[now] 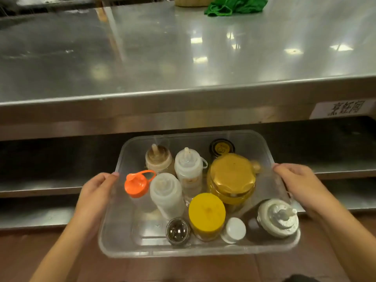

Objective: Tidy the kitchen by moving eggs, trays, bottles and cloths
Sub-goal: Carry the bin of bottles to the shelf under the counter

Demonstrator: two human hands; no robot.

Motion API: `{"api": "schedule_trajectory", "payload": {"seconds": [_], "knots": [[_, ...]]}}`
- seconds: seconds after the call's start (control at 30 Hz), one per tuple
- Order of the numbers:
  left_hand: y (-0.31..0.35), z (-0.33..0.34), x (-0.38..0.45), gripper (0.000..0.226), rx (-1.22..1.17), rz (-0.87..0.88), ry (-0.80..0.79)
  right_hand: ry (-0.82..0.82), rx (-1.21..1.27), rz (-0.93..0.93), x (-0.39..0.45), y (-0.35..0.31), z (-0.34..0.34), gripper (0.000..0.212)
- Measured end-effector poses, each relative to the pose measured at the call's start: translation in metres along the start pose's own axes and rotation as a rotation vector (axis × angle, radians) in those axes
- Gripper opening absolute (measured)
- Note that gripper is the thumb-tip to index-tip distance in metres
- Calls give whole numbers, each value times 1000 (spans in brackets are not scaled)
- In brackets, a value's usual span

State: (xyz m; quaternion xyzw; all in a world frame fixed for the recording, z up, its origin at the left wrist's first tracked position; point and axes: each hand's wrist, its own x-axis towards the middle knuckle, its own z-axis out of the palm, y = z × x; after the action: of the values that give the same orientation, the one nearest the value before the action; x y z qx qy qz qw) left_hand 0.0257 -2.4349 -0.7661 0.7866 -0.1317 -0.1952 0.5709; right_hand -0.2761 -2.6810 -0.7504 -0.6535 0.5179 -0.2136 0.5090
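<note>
1. The steel counter (pixel 183 58) fills the upper view; a green cloth (pixel 236 6) lies crumpled at its far edge, well apart from the hands.
2. Below the counter run dark shelves (pixel 50 159). A clear plastic tray (pixel 199 249) is held in front of them, over the floor, its far end near the shelf opening.
3. The left hand (pixel 95 192) grips the tray's left rim, fingers curled over the edge; the right hand (pixel 295 184) grips the right rim the same way.
4. Standing in the tray are a gold-lidded jar (pixel 232 176), a yellow-lidded jar (pixel 206 212), several squeeze bottles (pixel 166 192), an orange-capped bottle (pixel 136 185) and a small shaker (pixel 178 231).
5. Judged from the load, the tray will be fairly heavy and its thin plastic may flex; the bottles stand loose and could topple if it tilts. Holding both side rims level looks the safest grip.
</note>
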Motion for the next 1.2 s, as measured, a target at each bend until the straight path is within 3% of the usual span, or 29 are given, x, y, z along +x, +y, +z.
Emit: {"api": "schedule_trajectory", "payload": {"seconds": [0.13, 0.43, 0.67, 0.9, 1.03, 1.2], "knots": [[-4, 10, 20, 29, -32, 32, 67, 6, 75, -50, 16, -4, 5, 23], [4, 19, 47, 23, -14, -21, 161, 39, 77, -26, 40, -14, 13, 28], [7, 26, 60, 23, -2, -26, 202, 19, 385, 12, 35, -5, 7, 21], [16, 27, 68, 25, 47, -69, 203, 42, 555, -144, -6, 53, 27, 43], [23, 30, 62, 29, 121, -91, 213, 78, 423, -208, -23, 82, 51, 44], [27, 27, 54, 25, 82, -87, 158, 83, 258, -240, -25, 90, 63, 76]]}}
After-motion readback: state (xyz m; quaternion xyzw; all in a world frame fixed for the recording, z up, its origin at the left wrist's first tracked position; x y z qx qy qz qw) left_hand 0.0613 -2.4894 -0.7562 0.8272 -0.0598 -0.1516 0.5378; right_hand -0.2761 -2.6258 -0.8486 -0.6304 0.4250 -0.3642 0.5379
